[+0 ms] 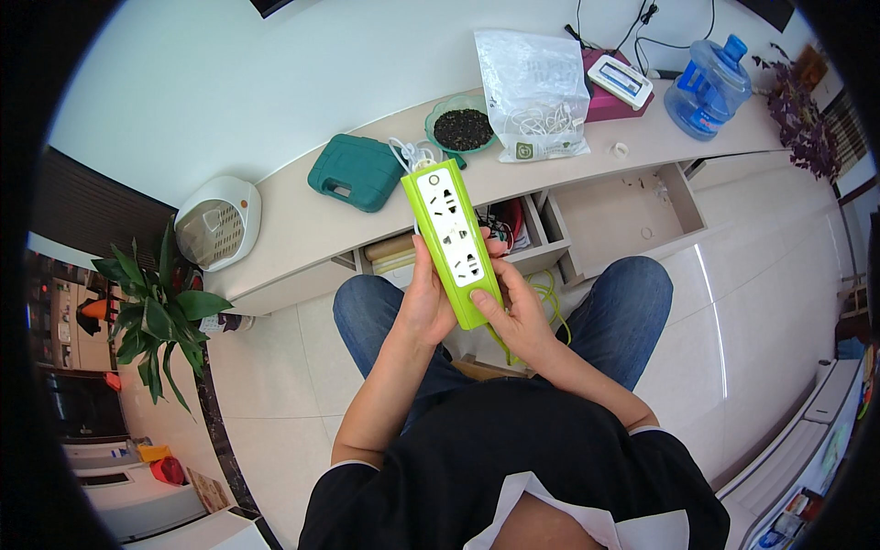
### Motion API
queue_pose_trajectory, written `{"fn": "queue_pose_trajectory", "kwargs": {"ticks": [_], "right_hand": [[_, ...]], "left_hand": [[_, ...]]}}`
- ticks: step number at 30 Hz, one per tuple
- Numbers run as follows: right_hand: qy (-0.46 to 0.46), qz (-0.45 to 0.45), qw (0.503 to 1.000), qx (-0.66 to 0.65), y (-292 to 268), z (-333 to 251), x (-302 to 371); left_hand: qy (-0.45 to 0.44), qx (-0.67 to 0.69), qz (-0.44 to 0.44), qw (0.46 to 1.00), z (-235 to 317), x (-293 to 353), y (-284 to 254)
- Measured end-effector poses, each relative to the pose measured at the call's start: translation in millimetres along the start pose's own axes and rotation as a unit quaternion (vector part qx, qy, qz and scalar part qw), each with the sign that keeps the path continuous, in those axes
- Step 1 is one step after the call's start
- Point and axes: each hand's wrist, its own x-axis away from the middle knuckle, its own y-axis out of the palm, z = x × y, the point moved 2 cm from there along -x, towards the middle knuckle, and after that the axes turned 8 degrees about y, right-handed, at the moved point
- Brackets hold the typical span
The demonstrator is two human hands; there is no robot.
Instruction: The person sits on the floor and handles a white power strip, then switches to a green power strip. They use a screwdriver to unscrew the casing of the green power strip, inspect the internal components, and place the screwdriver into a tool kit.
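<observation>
I hold a green and white power strip [448, 226] upright in front of me, its sockets facing me. My left hand [427, 295] grips its lower left side. My right hand [516, 307] wraps the lower right side, with the thumb pressed on the green end near the bottom. Its green cord [547, 295] trails down between my knees, and a white cable [410, 152] shows behind its top end.
A low beige cabinet [302, 229] runs in front, with an open drawer [632, 206]. On it sit a teal case [354, 171], a green bowl of dark grains [461, 127], a clear plastic bag [533, 92], a pink box [612, 87], a blue water jug [708, 88] and a white appliance [218, 221]. A potted plant [151, 316] stands left.
</observation>
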Motion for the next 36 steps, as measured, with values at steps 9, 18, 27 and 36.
{"fn": "queue_pose_trajectory", "kwargs": {"ticks": [9,18,27,36], "right_hand": [[-0.006,0.025,1.000,0.011,2,-1,0],[0.018,0.020,0.996,0.085,-2,11,7],[0.006,0.022,0.995,0.100,-5,15,10],[0.001,0.013,0.994,0.106,-4,12,12]], "left_hand": [[0.007,0.005,0.009,1.000,2,2,1],[0.194,-0.221,0.147,0.944,51,-4,6],[0.194,-0.306,0.135,0.922,54,2,8],[0.216,-0.350,0.122,0.903,62,9,13]]}}
